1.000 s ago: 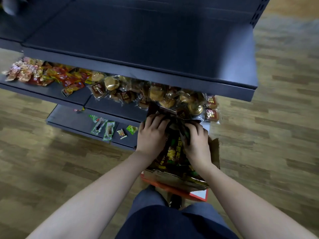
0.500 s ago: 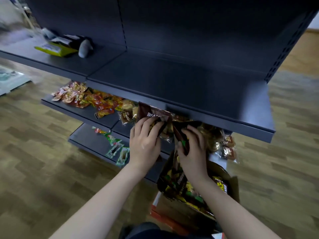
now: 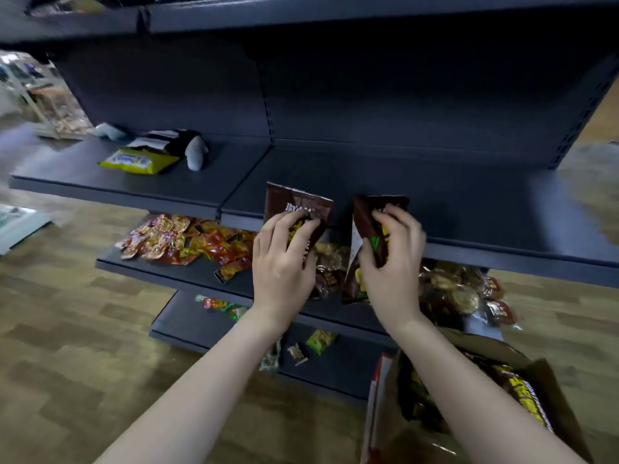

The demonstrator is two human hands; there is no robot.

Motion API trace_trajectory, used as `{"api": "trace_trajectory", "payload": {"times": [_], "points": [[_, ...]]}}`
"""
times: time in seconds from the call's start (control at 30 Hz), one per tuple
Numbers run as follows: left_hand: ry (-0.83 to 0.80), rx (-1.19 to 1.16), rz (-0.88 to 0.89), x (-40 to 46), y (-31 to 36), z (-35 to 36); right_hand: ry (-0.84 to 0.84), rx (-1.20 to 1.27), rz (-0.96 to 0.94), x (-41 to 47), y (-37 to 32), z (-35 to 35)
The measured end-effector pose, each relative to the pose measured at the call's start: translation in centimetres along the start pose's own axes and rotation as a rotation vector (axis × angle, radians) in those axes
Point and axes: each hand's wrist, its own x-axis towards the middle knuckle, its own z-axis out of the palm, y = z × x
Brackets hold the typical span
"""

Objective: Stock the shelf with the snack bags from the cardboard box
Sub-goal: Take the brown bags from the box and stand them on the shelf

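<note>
Over front edge of dark shelf [image 3: 469, 202]: both hands raised, well apart. Left hand [image 3: 284, 262] grips brown snack bag [image 3: 301, 204], fingers curled over its front, bag top above shelf edge. Right hand [image 3: 393, 259] clamps second brown bag [image 3: 366, 222], bag tilted, just right of first. Below shelf, lower right: cardboard box [image 3: 552, 396] open, more bags inside. On shelf, far left: yellow-green packet [image 3: 139, 160]. Tier below shelf: red wrapped snacks [image 3: 187, 241].

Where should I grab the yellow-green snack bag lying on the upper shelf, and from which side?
Judging by its pose, grip the yellow-green snack bag by its near long edge, coming from the front: it lies flat on the upper shelf, with other items crowding behind.
</note>
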Motion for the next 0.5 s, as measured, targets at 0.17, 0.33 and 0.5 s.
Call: {"api": "trace_trajectory", "payload": {"times": [0.17, 0.33, 0.5], "points": [[0.041, -0.064, 0.029, 3.3, -1.3, 0.3, 0.045, -0.08, -0.024, 3.4, -1.0, 0.8], [0.058, -0.095, 0.005, 7.1, -1.3, 2.7, 0.04, -0.154, -0.058, 7.2, 0.0, 1.5], [0.068, -0.102, 0.038, 10.1, -1.5, 5.5, 0.022, -0.194, -0.085, 10.5, 1.8, 2.7]]}}
